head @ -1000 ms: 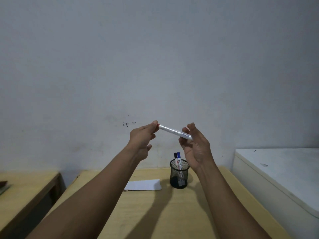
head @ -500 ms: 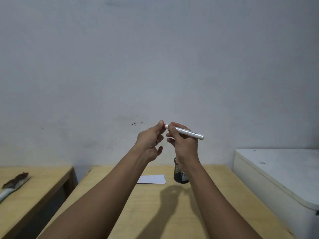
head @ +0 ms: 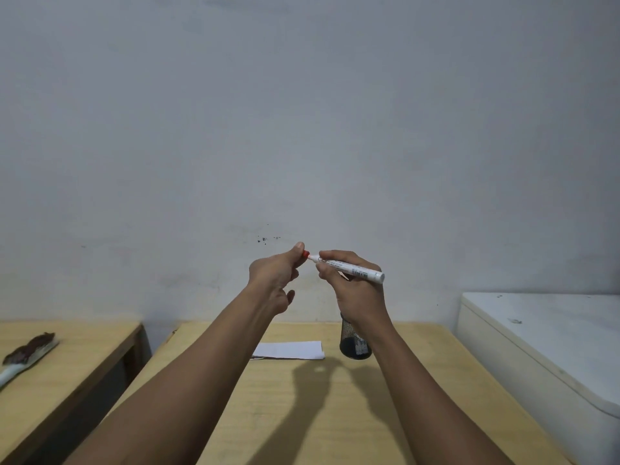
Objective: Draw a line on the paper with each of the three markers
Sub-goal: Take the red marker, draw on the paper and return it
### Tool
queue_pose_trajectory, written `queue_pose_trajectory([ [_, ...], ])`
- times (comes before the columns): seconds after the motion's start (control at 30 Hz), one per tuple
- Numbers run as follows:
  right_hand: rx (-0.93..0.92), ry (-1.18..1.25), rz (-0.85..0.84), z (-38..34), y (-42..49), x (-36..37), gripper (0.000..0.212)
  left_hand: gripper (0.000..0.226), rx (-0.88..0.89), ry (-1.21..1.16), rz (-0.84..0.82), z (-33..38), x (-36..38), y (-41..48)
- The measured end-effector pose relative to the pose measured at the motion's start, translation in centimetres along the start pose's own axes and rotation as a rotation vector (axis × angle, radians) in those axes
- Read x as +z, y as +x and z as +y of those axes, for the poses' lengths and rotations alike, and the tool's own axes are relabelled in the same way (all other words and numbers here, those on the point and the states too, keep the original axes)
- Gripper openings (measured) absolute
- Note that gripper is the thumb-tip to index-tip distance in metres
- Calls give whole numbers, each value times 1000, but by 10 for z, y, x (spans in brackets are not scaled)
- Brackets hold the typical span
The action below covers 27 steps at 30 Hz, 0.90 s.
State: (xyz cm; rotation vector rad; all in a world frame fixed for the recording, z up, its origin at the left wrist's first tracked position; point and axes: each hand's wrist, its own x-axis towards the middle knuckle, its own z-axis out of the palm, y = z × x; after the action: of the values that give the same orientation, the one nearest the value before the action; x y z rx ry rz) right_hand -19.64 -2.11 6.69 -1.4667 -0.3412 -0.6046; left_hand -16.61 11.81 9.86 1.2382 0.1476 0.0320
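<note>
My right hand is raised above the table and grips a white marker near its front end, with the barrel pointing right. My left hand pinches the marker's red cap between thumb and forefinger. The cap sits right at the marker's narrow neck; whether it is off I cannot tell. A white sheet of paper lies flat on the wooden table below. A black mesh pen cup stands to the right of the paper, its top and contents hidden behind my right wrist.
A second wooden table stands to the left across a gap, with a brush lying on it. A white chest-like appliance is against the table's right side. A grey wall is straight behind.
My right hand slid along the marker from its rear end to near the cap end. The markers in the cup are now hidden behind my wrist. The view shifted left, showing the brush.
</note>
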Motion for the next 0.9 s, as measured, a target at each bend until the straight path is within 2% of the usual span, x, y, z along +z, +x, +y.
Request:
queue_pose_trajectory([
  [0.17,72,42,2,27,0,3,15,14,340,229,48,-13,-42,29],
  [0.23,114,38,-4,42,1,8,16,11,380,367,64,-26,-68,46],
  [0.4,239,3,-49,89,-1,26,17,6,398,839,236,-63,-119,90],
  [0.53,353,-31,-80,133,-4,45,18,4,387,1062,276,-88,-147,114],
  [0.8,523,-14,-153,204,3,88,12,8,325,1147,261,-131,-190,165],
  [0.9,531,-7,-154,222,10,98,11,11,279,1128,257,-143,-196,178],
])
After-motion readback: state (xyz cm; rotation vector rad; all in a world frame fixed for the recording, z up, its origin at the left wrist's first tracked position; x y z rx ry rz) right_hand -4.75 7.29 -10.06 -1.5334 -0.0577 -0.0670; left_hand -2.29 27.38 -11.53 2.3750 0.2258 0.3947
